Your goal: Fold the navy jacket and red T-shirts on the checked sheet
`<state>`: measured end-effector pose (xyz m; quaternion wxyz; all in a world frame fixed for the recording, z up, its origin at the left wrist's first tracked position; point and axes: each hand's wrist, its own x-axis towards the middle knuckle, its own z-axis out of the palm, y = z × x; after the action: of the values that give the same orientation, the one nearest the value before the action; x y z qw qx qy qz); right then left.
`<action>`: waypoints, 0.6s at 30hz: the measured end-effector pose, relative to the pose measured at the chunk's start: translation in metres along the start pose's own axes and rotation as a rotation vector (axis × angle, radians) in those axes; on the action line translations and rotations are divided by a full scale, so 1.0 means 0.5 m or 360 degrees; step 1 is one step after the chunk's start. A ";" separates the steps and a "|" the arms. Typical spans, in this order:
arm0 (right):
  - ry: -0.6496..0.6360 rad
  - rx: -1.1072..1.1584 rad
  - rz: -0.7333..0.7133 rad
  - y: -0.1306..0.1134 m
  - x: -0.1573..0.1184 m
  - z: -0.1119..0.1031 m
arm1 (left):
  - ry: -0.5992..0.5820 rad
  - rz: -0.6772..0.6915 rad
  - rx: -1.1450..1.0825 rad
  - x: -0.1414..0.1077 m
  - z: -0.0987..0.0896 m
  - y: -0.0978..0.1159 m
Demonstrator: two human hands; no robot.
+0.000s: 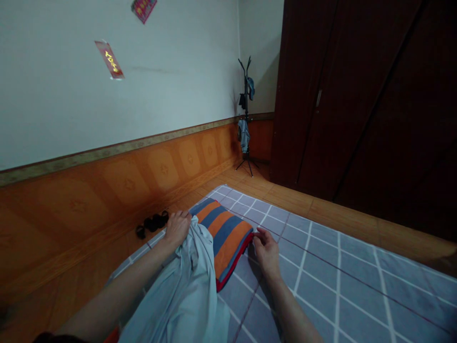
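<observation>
A cushion (226, 234) with orange and blue stripes and a red edge lies on the checked bed sheet. My right hand (267, 250) pinches its right corner between thumb and fingers. At the cushion's far left corner, my left hand (177, 227) is closed, with its fingertips partly hidden. Loose, wrinkled light blue cloth (196, 278) runs from beside my left hand down toward me and covers the cushion's left part. Whether the left fingers also grip this cloth is not clear.
Grey-blue sheet (321, 271) with white lines spreads to the right. Dark shoes (154, 223) sit on the floor at left by the tiled wall (164, 169). A coat stand (246, 109) with hanging clothes occupies the corner, beside a dark wardrobe (342, 105).
</observation>
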<state>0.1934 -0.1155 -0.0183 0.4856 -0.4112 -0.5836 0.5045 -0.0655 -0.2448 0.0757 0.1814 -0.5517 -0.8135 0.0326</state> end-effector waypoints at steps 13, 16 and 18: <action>0.0006 0.0048 0.0023 -0.008 -0.004 0.003 | -0.0065 -0.0221 -0.0284 0.008 0.017 -0.013; 0.0018 0.0055 0.0033 -0.005 -0.002 0.003 | -0.0105 -0.0278 -0.0428 0.010 0.016 -0.019; 0.0014 0.0060 0.0033 -0.003 -0.001 0.003 | -0.0144 -0.0301 -0.0542 0.007 0.014 -0.020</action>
<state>0.1920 -0.1167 -0.0167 0.4906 -0.4102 -0.5675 0.5186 -0.0778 -0.2443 0.0725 0.0509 -0.4936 -0.8627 -0.0979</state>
